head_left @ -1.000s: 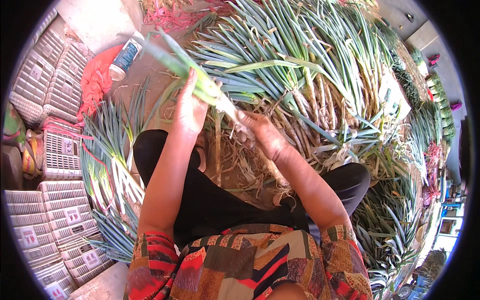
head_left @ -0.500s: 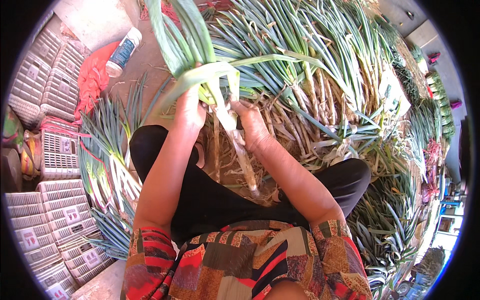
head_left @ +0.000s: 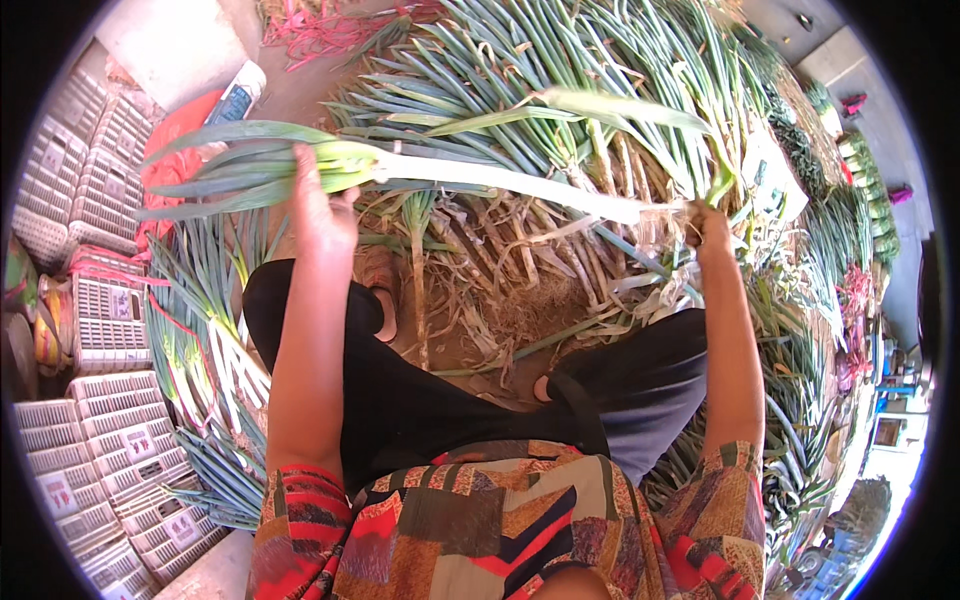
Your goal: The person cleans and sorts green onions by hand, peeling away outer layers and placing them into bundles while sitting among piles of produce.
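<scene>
A long green onion (head_left: 500, 178) stretches sideways in front of me, its white shank bare and its green leaves to the left. My left hand (head_left: 325, 205) is closed around it where the leaves begin. At its right end my right hand (head_left: 710, 235) is closed on a stripped outer leaf (head_left: 630, 105), which bends up and back to the left. Whether those fingers also touch the root end, I cannot tell. Beneath, a single unpeeled green onion (head_left: 418, 270) lies between my legs. Beyond my hands spreads a big heap of unpeeled green onions (head_left: 520, 90).
Clean green onions (head_left: 235, 365) with white shanks lie by my left knee. Stacked pale crates (head_left: 120, 430) line the left side. A bottle (head_left: 240, 90) rests by a red cloth (head_left: 175, 185). Pink twine (head_left: 310, 30) lies far off; stripped leaves (head_left: 790, 430) pile up at right.
My hands have moved apart, the right one far to the right with the peeled leaf. The onion has swung from upright to level, and its brown outer layer has come off the white shank.
</scene>
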`<state>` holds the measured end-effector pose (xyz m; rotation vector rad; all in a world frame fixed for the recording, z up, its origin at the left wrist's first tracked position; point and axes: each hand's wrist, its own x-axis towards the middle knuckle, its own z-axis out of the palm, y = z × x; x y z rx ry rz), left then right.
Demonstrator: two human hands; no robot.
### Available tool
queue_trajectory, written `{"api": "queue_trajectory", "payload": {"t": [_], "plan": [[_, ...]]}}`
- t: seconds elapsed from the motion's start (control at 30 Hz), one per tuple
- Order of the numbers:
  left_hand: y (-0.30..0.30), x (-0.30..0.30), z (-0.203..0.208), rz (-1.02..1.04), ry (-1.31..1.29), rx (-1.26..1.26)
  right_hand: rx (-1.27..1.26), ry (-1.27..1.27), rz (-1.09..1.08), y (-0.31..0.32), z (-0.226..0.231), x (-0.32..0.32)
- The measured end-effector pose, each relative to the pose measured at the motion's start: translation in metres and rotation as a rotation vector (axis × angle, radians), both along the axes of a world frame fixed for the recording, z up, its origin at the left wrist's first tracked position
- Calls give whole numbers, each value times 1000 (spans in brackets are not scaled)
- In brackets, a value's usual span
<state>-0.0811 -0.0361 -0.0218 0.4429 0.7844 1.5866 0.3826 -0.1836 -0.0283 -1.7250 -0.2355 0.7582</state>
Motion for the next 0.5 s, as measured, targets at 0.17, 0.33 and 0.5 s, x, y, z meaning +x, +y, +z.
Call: {"api": "queue_trajectory", "payload": {"t": [0.17,0.33,0.5], "plan": [[7,-9,1,124,10,-102,141,244,-261,-32,-21,118],[34,-69,-8,226,-4,-17,18,-2,-418,-103,-35,204],[28,-48,-2,318,74,-152,-37,-2,-182,-73,-5,102]]}}
